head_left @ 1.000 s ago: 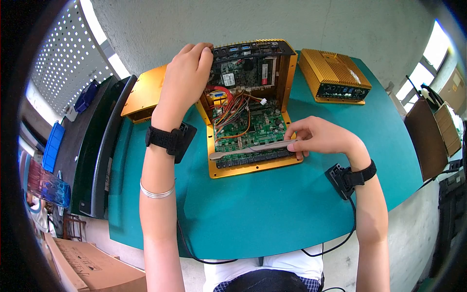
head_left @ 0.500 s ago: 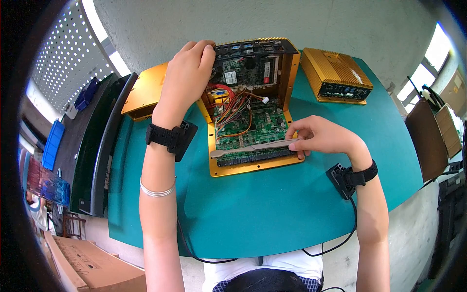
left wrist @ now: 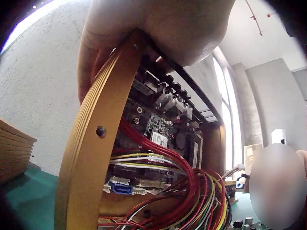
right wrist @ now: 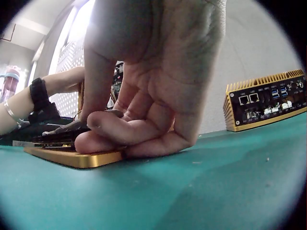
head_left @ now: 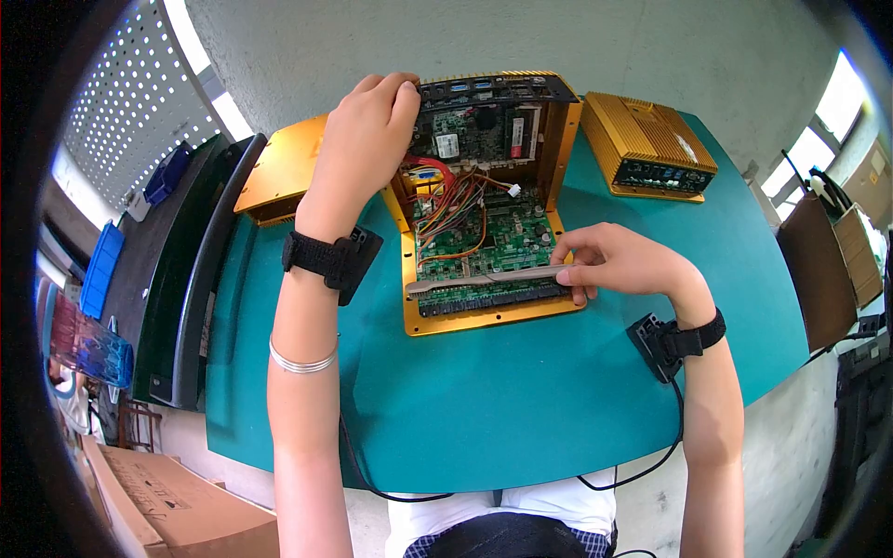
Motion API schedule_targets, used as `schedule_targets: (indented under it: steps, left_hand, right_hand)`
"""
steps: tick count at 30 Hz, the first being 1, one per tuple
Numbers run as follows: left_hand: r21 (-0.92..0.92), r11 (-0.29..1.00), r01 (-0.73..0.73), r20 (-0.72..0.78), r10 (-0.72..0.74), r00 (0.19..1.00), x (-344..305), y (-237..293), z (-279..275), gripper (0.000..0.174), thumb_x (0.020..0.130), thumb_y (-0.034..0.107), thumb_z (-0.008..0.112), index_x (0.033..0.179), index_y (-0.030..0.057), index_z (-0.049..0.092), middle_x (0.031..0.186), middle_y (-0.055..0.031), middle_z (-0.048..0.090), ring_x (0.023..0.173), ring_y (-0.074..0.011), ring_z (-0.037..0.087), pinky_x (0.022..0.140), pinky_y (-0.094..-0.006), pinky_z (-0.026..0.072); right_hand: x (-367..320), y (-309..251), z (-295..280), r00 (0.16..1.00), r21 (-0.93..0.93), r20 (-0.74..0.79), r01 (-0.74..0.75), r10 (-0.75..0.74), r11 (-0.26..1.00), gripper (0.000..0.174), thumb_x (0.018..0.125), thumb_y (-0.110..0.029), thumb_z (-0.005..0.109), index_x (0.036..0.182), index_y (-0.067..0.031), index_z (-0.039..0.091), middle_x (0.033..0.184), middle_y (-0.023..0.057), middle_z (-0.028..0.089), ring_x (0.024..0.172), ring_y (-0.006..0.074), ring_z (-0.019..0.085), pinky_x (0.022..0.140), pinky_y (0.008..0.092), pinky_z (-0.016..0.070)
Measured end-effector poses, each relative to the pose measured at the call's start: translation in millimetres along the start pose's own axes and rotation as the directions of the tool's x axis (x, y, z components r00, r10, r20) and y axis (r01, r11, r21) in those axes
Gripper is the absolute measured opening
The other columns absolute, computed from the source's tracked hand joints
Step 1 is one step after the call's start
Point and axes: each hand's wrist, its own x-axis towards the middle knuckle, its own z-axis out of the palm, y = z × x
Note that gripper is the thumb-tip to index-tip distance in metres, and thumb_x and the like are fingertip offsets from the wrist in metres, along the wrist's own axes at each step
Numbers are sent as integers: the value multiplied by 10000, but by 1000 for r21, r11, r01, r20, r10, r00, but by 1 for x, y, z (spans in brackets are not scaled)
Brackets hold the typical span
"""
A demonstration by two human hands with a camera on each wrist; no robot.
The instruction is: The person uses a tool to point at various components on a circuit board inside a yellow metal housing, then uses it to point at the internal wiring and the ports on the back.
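My left hand (head_left: 363, 139) grips the top left corner of an upright gold computer housing (head_left: 561, 144). In the left wrist view its fingers hook over the gold side wall (left wrist: 91, 139). A gold base plate (head_left: 502, 322) with a green circuit board (head_left: 521, 232) lies flat in front of the housing, and coloured wires (head_left: 456, 205) run between the two. My right hand (head_left: 633, 260) pinches a long grey flat tool (head_left: 484, 278) with a broad rounded end. The tool lies across the board's front part in the head view. In the right wrist view the lower fingers rest by the plate's corner (right wrist: 96, 159).
A closed gold finned computer (head_left: 642, 139) stands at the back right. Behind my left arm is another gold case (head_left: 279, 172). A dark bench with a blue tray (head_left: 100, 274) borders the green table on the left; a cardboard box (head_left: 819, 270) stands off the right.
The scene has shifted slightly right in the head view. Both hands keep their grips, and the tool still lies across the board's front part.
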Motion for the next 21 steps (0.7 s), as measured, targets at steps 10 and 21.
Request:
schedule_targets:
  steps: [10,21]
  left_hand:
    - [11,1000,-23,-5,23,1000,0,0,-1,361,949,236,386,1070,24,652,976,-207,638,934,-382,609,839,-442,484]
    - [16,1000,6,28,-6,1000,0,0,-2,385,965,249,371,1102,8,639,1039,-224,626,984,-395,595,883,-432,464]
  right_hand:
    - [0,2,-1,1000,44,6,-20,20,999,231,925,-231,630,1011,-16,627,734,55,692,657,107,626,639,251,493]
    - [1,4,-9,961,214,-254,163,-106,963,227,927,-212,624,1005,0,644,774,54,681,690,96,611,628,237,490]
